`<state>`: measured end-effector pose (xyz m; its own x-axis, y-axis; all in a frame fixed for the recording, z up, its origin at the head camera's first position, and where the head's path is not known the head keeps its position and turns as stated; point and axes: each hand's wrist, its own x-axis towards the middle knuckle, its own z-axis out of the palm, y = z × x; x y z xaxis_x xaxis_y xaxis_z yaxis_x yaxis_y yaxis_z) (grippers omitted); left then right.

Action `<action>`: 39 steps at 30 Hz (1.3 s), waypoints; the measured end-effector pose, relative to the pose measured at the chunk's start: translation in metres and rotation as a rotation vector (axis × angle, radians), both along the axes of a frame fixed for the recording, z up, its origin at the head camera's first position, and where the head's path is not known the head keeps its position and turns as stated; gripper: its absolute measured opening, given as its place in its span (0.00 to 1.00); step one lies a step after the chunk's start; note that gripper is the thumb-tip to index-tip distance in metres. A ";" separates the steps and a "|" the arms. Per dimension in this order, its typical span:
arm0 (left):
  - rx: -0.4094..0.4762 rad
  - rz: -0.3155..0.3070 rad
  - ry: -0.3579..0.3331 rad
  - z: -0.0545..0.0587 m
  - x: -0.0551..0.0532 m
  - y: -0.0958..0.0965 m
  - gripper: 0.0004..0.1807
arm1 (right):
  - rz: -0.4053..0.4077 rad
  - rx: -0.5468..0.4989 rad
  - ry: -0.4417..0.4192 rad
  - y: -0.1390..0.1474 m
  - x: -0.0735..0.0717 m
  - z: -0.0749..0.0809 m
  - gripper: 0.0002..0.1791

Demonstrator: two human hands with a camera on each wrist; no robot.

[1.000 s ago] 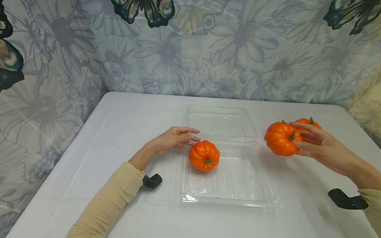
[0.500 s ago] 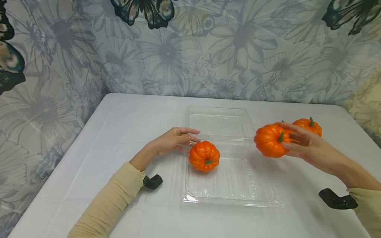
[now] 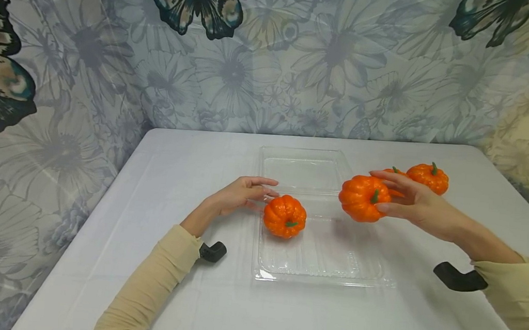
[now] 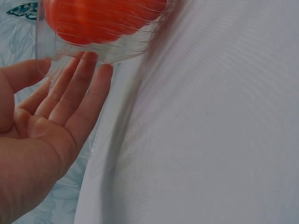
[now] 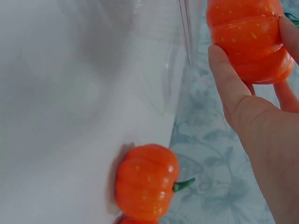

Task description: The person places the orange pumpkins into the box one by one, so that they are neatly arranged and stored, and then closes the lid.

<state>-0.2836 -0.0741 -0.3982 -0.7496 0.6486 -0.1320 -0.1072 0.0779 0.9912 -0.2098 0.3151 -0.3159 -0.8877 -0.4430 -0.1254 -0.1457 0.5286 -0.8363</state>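
In the head view my right hand (image 3: pixel 422 206) grips a small orange pumpkin (image 3: pixel 361 198) with a green stem. Thumb and fingers lie round its sides in the right wrist view, above the right part of a clear plastic clamshell container (image 3: pixel 321 279). A second pumpkin (image 3: pixel 285 216) sits in the container's left back part. My left hand (image 3: pixel 238 196) is at the container's left edge, with fairly straight fingers. Its fingertips (image 4: pixel 105 70) are right by the clear wall in the left wrist view, below the pumpkin inside.
Another pumpkin (image 3: pixel 427 178) stands at the back right of the white-covered table (image 3: pixel 179 303), with one more (image 3: pixel 394 170) partly hidden behind my right hand. The container's open lid (image 3: pixel 306 171) lies flat toward the back. Patterned fabric (image 3: pixel 271 82) hangs behind the table.
My right hand has moved left and slightly nearer with its pumpkin, from beside the container to above its right part. The pumpkins behind show more. My left hand has stayed put.
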 end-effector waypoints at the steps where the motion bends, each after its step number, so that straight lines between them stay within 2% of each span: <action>1: 0.001 0.001 -0.002 0.000 0.000 0.000 0.24 | 0.002 0.006 0.004 -0.002 0.000 0.000 0.36; 9: -0.001 -0.011 -0.001 0.002 0.000 0.001 0.24 | 0.053 -0.097 0.008 -0.019 0.004 -0.003 0.35; 15: 0.012 -0.018 -0.002 0.000 -0.003 0.002 0.24 | 0.093 -0.127 -0.006 -0.033 0.009 -0.004 0.36; 22: 0.011 -0.013 -0.005 0.001 -0.001 0.002 0.24 | 0.205 -0.229 0.009 -0.046 0.013 -0.009 0.35; 26: 0.008 -0.010 -0.009 0.001 -0.001 0.002 0.24 | 0.266 -0.255 0.011 -0.052 0.014 -0.013 0.35; 31: 0.014 -0.009 -0.013 0.000 -0.001 0.001 0.24 | 0.293 -0.251 0.003 -0.059 0.018 -0.015 0.35; 39: 0.016 -0.006 -0.014 0.000 -0.001 0.000 0.24 | 0.386 -0.268 0.059 -0.073 0.022 -0.020 0.35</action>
